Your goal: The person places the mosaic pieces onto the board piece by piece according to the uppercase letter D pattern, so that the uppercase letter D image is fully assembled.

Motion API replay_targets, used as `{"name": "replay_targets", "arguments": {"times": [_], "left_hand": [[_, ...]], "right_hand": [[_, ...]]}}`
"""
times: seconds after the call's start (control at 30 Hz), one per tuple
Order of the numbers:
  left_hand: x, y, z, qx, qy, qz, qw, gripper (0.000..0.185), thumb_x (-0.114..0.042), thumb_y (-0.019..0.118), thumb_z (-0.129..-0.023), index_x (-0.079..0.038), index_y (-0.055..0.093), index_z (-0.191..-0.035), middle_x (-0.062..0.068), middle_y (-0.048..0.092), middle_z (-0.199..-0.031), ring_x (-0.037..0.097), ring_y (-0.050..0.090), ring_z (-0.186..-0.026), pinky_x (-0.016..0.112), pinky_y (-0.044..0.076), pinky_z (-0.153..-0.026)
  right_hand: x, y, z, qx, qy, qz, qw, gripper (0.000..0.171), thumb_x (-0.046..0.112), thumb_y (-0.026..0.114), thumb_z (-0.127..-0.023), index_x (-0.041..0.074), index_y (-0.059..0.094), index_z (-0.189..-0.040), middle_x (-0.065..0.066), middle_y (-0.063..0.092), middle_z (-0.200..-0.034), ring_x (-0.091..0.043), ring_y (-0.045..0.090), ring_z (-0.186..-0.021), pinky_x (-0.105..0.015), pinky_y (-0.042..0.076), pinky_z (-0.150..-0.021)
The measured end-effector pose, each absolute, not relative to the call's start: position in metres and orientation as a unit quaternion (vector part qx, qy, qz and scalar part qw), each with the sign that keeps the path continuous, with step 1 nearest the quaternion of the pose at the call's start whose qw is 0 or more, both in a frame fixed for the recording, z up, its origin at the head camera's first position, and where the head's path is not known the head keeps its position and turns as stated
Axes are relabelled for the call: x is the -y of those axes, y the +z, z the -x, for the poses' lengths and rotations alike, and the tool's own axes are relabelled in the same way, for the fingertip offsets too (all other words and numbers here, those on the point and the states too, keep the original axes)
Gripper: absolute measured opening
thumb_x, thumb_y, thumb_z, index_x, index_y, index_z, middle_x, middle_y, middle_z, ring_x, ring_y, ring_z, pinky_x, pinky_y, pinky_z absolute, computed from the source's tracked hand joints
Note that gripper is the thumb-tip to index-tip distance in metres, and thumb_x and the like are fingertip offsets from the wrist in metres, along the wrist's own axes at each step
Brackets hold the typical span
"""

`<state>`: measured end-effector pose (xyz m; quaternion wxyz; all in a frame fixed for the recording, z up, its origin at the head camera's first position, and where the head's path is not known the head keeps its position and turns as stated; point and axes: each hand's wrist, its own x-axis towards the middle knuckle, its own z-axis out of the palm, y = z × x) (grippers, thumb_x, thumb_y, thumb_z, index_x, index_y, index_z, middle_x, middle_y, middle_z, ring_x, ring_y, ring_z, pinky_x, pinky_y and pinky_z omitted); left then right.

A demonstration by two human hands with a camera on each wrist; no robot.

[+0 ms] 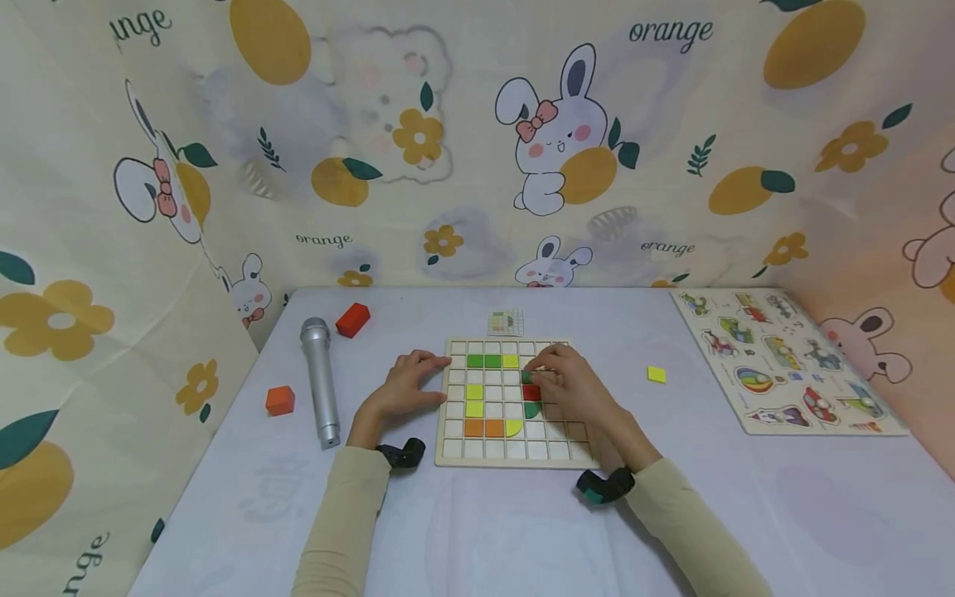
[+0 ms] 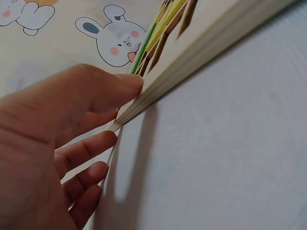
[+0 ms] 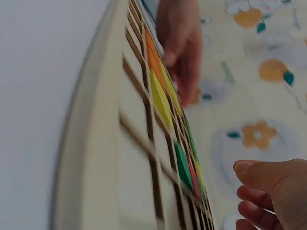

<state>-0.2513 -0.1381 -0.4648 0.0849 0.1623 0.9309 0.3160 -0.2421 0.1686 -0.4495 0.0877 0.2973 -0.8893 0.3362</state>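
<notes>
A wooden grid board (image 1: 455, 460) lies mid-table, with green, yellow, orange and red tiles in some of its white squares. My left hand (image 1: 403, 385) rests at the board's left edge; in the left wrist view its thumb (image 2: 129, 85) touches the rim and the other fingers spread beside it. Over the board's right half is my right hand (image 1: 570, 381), its fingertips near a green tile (image 1: 527, 377) just above a red tile (image 1: 531, 392). In the right wrist view no piece shows between the loosely bent fingers (image 3: 256, 213). The hand hides several squares.
A small pattern card (image 1: 506, 322) lies behind the board. To the right are a yellow square tile (image 1: 656, 375) and a picture puzzle board (image 1: 791, 365). A silver microphone (image 1: 321, 385), a red block (image 1: 353, 319) and an orange-red cube (image 1: 280, 400) are at the left.
</notes>
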Motion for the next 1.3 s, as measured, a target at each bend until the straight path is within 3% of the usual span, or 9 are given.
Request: {"name": "replay_targets", "arguments": {"times": [0.17, 0.43, 0.87, 1.13, 1.3], "left_hand": [[0.139, -0.465, 0.251, -0.930, 0.317, -0.162, 0.086, 0.064, -0.026, 0.073, -0.079, -0.021, 0.047, -0.138, 0.007, 0.040, -0.136, 0.028, 0.031, -0.123, 0.050, 0.032, -0.100], [0.140, -0.467, 0.251, -0.931, 0.315, -0.163, 0.083, 0.064, -0.025, 0.072, -0.080, -0.021, 0.047, -0.138, 0.007, 0.040, -0.136, 0.029, 0.031, -0.124, 0.050, 0.032, -0.100], [0.139, -0.469, 0.252, -0.930, 0.319, -0.165, 0.079, 0.063, -0.026, 0.073, -0.079, -0.022, 0.047, -0.137, 0.007, 0.041, -0.135, 0.028, 0.031, -0.123, 0.051, 0.033, -0.100], [0.139, -0.469, 0.252, -0.930, 0.320, -0.164, 0.079, 0.064, -0.025, 0.073, -0.079, -0.022, 0.047, -0.138, 0.006, 0.041, -0.135, 0.028, 0.032, -0.122, 0.051, 0.033, -0.099], [0.140, -0.469, 0.252, -0.930, 0.320, -0.164, 0.080, 0.064, -0.025, 0.073, -0.079, -0.022, 0.047, -0.138, 0.006, 0.041, -0.135, 0.028, 0.032, -0.122, 0.051, 0.033, -0.099]], "right_hand": [[-0.207, -0.442, 0.240, 0.914, 0.322, -0.231, 0.086, 0.015, 0.007, 0.067, -0.085, 0.007, 0.069, -0.099, -0.007, 0.058, -0.103, -0.023, 0.052, -0.093, -0.039, 0.047, -0.077], [-0.267, -0.445, 0.242, 0.923, 0.285, -0.217, 0.137, 0.019, 0.001, 0.068, -0.081, 0.004, 0.068, -0.100, -0.013, 0.060, -0.100, -0.029, 0.055, -0.088, -0.043, 0.046, -0.072], [-0.317, -0.453, 0.240, 0.957, 0.264, -0.106, 0.051, 0.036, 0.013, 0.068, -0.084, 0.006, 0.061, -0.119, -0.024, 0.045, -0.118, -0.040, 0.041, -0.108, -0.057, 0.036, -0.089], [-0.332, -0.449, 0.241, 0.959, 0.263, -0.108, -0.012, 0.032, 0.008, 0.065, -0.085, 0.000, 0.061, -0.116, -0.022, 0.053, -0.109, -0.035, 0.047, -0.099, -0.051, 0.041, -0.084], [-0.333, -0.452, 0.243, 0.957, 0.268, -0.109, 0.004, 0.029, 0.005, 0.064, -0.085, -0.001, 0.061, -0.113, -0.019, 0.056, -0.102, -0.031, 0.050, -0.093, -0.047, 0.042, -0.081]]}}
